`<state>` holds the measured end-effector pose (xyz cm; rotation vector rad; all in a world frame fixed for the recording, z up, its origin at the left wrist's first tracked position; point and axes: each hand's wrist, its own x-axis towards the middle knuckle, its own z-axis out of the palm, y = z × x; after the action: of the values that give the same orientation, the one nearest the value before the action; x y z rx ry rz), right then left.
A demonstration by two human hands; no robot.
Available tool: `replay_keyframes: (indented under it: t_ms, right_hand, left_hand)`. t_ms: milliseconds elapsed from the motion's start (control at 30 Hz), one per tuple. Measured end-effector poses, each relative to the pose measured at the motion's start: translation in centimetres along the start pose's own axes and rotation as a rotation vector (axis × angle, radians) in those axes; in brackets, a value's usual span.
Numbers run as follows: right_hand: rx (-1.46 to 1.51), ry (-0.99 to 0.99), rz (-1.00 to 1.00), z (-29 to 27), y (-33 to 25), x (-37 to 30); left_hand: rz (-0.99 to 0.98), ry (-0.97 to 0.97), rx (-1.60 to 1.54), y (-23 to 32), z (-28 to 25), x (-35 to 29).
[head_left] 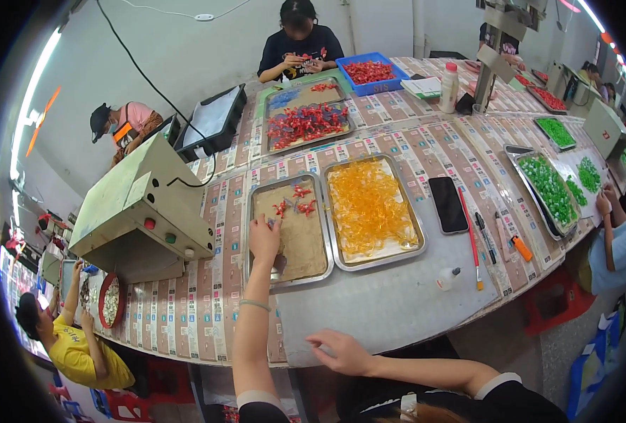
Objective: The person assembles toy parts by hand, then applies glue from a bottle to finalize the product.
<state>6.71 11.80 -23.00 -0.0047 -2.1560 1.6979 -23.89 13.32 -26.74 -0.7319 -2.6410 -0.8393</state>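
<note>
The surface is big, with a curved front edge. A beige box machine stands near its left end. A grey sheet lies along the front edge. Behind it sit two metal trays side by side. The right one, the yellow-bit tray, is full of clear yellow bits. The left one, the brown-lined tray, has lots of bare room, so there is space to work in it.

The left hand reaches over the left side of the brown-lined tray. Its fingertips are close to a small dark bit, but I cannot tell if they pinch it. The right hand is by the front edge, its fingers loosely bent and a little apart, with nothing seen in it.

A small bottle stands on the right part of the sheet, so a wide elbow could knock it. A shiny round thing is by the left wrist, so lift gently there. A few little red pieces lie in the far half of the brown-lined tray. They look thin and easy to bend. Best to use just fingertips, take one at a time and squeeze softly.
</note>
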Motion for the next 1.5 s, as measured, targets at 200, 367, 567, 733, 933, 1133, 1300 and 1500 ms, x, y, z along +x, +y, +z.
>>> replay_keyframes:
  t_ms: [200, 367, 567, 733, 933, 1133, 1300, 1500]
  right_hand:
    - [-0.201, 0.341, 0.055, -5.4, 2.3, 1.5]
    - [-0.522, 0.635, 0.033, -10.4, 6.1, 6.6]
    - [-1.073, 0.765, 0.158, -13.0, 7.8, 11.0]
    - [-1.050, 0.641, 0.180, -12.8, 8.3, 11.4]
    - [-0.854, 0.813, -0.075, -13.3, 8.5, 11.2]
    - [-0.227, 0.799, 0.189, -13.8, 7.6, 11.2]
    - [0.802, 0.542, 0.393, -13.4, 6.4, 9.4]
    - [1.283, 0.271, 0.646, -10.6, 2.3, 4.3]
  left_hand:
    - [0.030, -0.114, -0.009, -0.3, -0.4, -0.4]
    - [0.083, 0.028, -0.339, 1.3, -3.6, -3.7]
    - [-0.438, -0.119, -1.321, 3.4, -9.2, -10.4]
    - [-0.619, -0.108, -1.455, 5.6, -12.5, -16.4]
    - [-0.988, -0.488, -1.955, 5.3, -11.6, -20.8]
    - [-0.992, -0.523, -1.881, 7.8, -10.9, -22.2]
    - [-0.979, -0.487, -1.970, 8.0, -10.4, -23.1]
    - [-0.817, -0.456, -1.778, 9.3, -9.5, -22.4]
